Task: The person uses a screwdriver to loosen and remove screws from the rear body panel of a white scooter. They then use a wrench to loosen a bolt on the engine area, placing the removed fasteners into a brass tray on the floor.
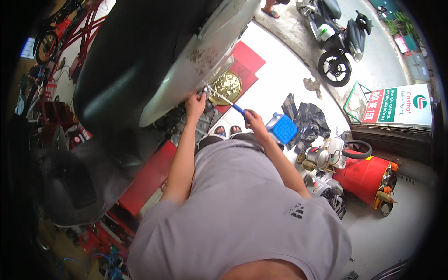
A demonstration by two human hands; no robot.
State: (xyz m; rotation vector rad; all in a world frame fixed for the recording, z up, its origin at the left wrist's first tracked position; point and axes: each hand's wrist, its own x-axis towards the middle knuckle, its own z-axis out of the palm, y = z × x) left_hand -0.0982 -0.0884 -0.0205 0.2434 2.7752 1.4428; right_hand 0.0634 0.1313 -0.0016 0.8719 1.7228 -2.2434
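A scooter with a black seat and dirty pale side panels stands at my front left. My right hand is closed round the blue handle of a screwdriver. Its metal shaft slants up and left to the scooter's lower side, where the tip is too small to make out. My left hand is pinched close beside that tip, against the scooter; whatever lies in its fingers is mostly hidden. Just beyond is a round gold-coloured cover on the scooter.
A blue plastic stool stands to the right of my right hand, beside a crumpled dark cloth. Further right are a red tank and a black tyre ring. Another scooter is parked outside near a signboard.
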